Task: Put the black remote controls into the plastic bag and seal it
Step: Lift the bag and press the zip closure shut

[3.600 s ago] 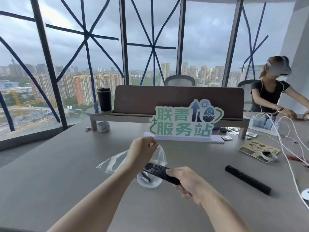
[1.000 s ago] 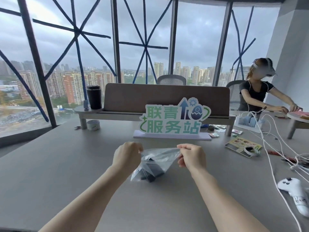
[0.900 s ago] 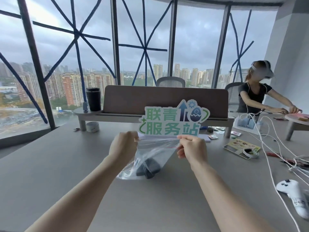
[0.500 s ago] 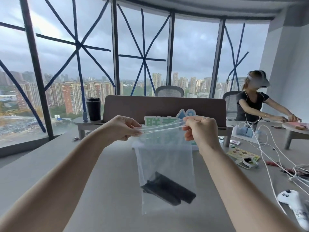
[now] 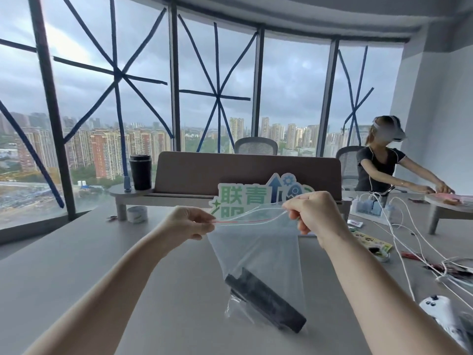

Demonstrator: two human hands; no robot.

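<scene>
Clear plastic hangs between both hands above the grey table (image 5: 76, 265). At the left, the left hand (image 5: 188, 225) has thumb and fingers pinched tight on the corner of the plastic bag (image 5: 258, 252), right at the red seal line (image 5: 240, 221) along its mouth. Lower down and toward the middle, the black remote controls (image 5: 266, 302) lie slanted in the bag's bottom, which sags close to the tabletop; whether it rests on it is hard to judge through the film. At the right, the right hand (image 5: 311, 213) is closed on the opposite top corner, held a little higher, so the mouth runs uphill and looks gaping near that hand.

The likely trouble is a half-closed seal: if the two strips are not lined up before pressing, they will skip and leave a gap. The remotes' weight pulls on one side and could twist the mouth, or tug a corner out of a pinch.
</scene>
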